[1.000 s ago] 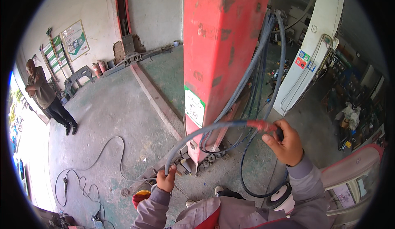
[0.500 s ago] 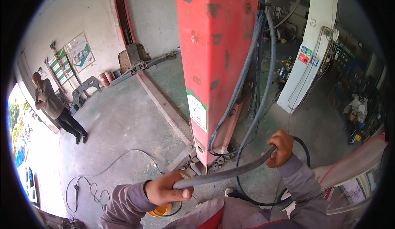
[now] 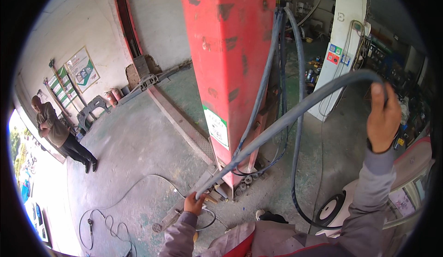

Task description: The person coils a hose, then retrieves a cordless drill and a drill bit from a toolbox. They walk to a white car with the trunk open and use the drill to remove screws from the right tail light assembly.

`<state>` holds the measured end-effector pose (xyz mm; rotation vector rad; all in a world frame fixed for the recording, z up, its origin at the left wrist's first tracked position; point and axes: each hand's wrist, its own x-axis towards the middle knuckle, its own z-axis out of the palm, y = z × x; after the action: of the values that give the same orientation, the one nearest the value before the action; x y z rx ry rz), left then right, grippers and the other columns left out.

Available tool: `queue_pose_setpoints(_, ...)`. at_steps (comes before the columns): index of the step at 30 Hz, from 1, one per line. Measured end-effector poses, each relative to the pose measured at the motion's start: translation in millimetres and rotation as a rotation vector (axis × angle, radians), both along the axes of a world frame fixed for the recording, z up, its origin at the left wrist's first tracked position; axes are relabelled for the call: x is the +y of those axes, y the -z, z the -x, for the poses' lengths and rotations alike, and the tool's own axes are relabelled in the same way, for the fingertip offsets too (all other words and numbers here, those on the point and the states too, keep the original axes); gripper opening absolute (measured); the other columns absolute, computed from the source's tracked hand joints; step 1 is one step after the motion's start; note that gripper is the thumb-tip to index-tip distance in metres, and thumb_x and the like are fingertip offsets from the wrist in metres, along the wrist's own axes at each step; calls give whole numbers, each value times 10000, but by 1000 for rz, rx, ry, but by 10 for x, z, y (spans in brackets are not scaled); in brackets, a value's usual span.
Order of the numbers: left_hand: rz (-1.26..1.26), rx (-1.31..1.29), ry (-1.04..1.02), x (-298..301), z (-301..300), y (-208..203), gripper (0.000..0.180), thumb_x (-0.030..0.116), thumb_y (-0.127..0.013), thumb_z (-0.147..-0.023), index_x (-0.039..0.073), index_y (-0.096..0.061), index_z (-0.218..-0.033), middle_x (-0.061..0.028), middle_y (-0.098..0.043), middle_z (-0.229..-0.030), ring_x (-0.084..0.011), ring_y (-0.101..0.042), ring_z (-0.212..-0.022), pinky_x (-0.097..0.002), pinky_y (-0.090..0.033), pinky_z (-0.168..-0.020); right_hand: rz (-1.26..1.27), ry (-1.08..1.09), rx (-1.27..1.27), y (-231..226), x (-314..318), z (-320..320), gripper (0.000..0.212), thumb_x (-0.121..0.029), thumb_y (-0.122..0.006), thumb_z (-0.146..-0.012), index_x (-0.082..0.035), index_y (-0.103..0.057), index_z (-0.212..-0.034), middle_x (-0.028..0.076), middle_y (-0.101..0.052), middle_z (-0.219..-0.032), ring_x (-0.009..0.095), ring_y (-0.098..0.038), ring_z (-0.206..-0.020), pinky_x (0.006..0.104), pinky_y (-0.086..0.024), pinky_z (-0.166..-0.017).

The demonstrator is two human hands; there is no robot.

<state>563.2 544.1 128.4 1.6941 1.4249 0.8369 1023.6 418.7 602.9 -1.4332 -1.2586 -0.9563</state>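
Observation:
A thick grey hose [image 3: 286, 118] runs slantwise across the front of a red lift post [image 3: 226, 68], from low at the left to high at the right. My left hand [image 3: 194, 204] is closed round its lower end part, near the post's foot. Up at the right, my right hand [image 3: 384, 118] grips the hose where it bends over; the stretch beyond that hand is hidden. More grey hose loops [image 3: 297, 155] hang down the post's right side, and one dark length curves low past my legs toward a car wheel.
A pale car [image 3: 330, 209] stands close at the lower right. A thin cable [image 3: 117, 206] lies coiled on the floor at left. At the far left a person [image 3: 55, 128] stands with folded arms. A white pillar [image 3: 339, 49] rises behind, with cluttered shelves beyond it.
My right hand has risen and moved right with the hose, while my left hand has shifted slightly, farther from my right. The hose between them now spans longer and steeper. The view has tilted slightly.

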Motion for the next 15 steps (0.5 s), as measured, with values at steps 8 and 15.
queue_pose_setpoints(8, 131, -53, -273, -52, 110, 91, 545, 498, -725, -896, 1, -631, -696, -23, -496, -557, -119, -505, -628, -377, -454, -600, 16, 104, 229, -855, 402, -825, 620, -552, -509, -1034, 39, -687, -1088, 136, -577, -736, 225, -471, -655, 334, -445, -687)
queue_pose_setpoints(15, -339, -508, 106, 290, -351, -3054, 573, 609, -533, -929, 40, -515, -867, 10, -424, -652, -86, -370, -577, -268, -272, -540, 322, 69, 354, -692, 1681, -2100, 892, -757, -390, -964, 77, -705, -932, 314, -680, -921, 467, -664, -938, 479, -495, -847)
